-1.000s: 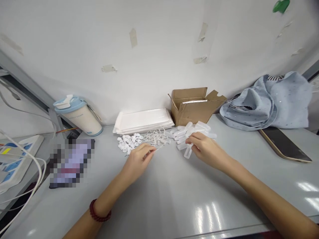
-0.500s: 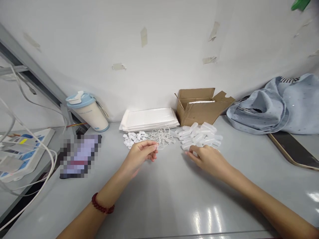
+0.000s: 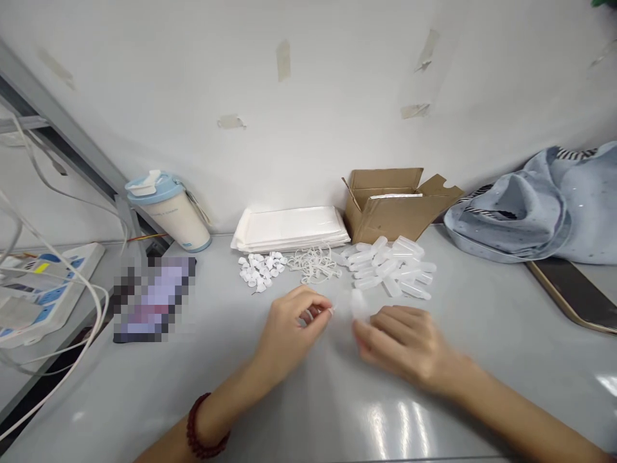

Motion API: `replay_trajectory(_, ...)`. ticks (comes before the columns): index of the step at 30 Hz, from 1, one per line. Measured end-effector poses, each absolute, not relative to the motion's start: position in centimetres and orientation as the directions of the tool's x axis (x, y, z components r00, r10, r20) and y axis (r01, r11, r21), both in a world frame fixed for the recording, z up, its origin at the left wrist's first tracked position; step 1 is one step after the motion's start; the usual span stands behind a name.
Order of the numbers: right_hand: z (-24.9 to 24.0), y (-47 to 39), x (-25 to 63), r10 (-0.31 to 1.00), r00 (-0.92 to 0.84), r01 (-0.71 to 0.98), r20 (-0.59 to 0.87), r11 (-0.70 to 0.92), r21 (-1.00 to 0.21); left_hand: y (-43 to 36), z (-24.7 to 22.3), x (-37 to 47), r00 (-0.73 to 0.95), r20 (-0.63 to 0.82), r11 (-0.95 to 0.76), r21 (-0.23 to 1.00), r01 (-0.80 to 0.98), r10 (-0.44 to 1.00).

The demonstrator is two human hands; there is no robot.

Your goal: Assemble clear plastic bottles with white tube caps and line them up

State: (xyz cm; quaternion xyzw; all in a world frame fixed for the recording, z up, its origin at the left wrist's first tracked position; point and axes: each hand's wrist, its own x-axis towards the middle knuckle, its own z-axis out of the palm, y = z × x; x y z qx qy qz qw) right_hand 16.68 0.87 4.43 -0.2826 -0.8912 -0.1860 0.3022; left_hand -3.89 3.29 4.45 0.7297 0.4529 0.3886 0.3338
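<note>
My left hand [image 3: 296, 328] is closed in a pinch, fingertips pointing right. A tiny pale thing shows at its fingertips, too small to name. My right hand [image 3: 405, 341] is closed on a translucent plastic tube [image 3: 358, 303], which stands up blurred from its thumb and fingers. The two hands face each other, a small gap apart, above the table. Behind them lie a heap of similar translucent tubes [image 3: 393, 263], a tangle of thin white string loops [image 3: 315, 263] and a pile of small white caps [image 3: 260, 270].
A white flat stack [image 3: 294, 228] and an open cardboard box [image 3: 390, 218] stand against the wall. At left are a tumbler [image 3: 173, 215], a blurred-out phone [image 3: 159, 299] and a power strip [image 3: 62, 289] with cables. A blue cloth bag [image 3: 520, 212] partly covers another phone [image 3: 573, 296] at right.
My right hand has come back from the tube heap with a tube in it. My left hand has moved right and nearer to me, away from the string loops.
</note>
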Motion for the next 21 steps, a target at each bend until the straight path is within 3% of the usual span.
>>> replay_trajectory(6,3.3,0.0,15.3,0.361,-0.707,0.502,0.609,0.862,0.072,3.2,4.7,-3.8,0.292,0.018,-0.141,0.903,0.405,0.956)
replay_trajectory(13,2.5,0.3,14.9,0.447,-0.691,0.494,0.568,0.866,-0.081,3.0,4.6,-3.9,0.311,-0.114,0.026,0.961,0.275,0.944)
replay_trajectory(21,2.7,0.6,15.5,0.52,-0.7,0.544,0.49,0.832,-0.107,2.8,4.6,-4.2,0.471,0.085,-0.253,0.918,0.305,0.878)
